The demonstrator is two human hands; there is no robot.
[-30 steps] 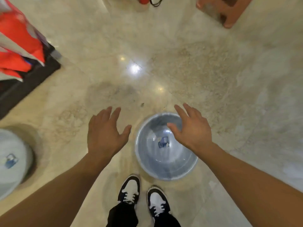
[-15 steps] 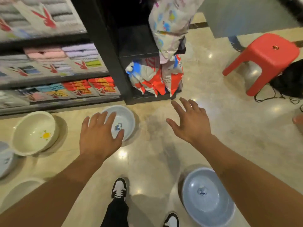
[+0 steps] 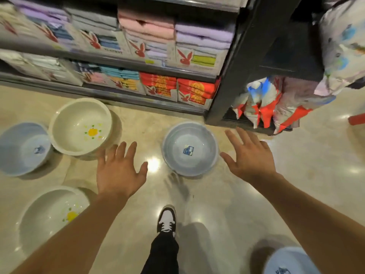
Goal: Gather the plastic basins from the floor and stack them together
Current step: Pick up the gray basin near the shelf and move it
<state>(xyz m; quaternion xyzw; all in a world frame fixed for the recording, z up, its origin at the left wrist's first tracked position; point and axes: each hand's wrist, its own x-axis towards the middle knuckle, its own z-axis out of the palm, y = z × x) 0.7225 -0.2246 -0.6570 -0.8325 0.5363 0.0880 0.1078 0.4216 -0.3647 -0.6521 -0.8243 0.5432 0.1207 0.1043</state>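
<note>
**Empty hands closing on the blue basin by the shelf**

Both your hands are spread wide and hold nothing. Your left hand and right hand hover palms down on either side of the pale blue basin, which sits upright on the floor between them, just ahead of your fingertips and close to the foot of the black shelf unit.

Expect the basin to be light, thin-walled plastic: stiff at the rolled rim, springy in the wall, smooth enough to slip under a loose pinch. It should not break if bumped. Take it at the rim, one hand on each side, thumbs over the lip.

Four more basins wait: a cream basin beyond your left fingertips, another blue one touching or just beside it further left, a second cream one under your left forearm, and a blue one beneath your right forearm.

Compared with half a second ago, the view has swung left and closer: the blue basin that lay partly under your left hand now lies clear between both hands, the red stool has nearly left the view, and more basins show on the left.
</note>
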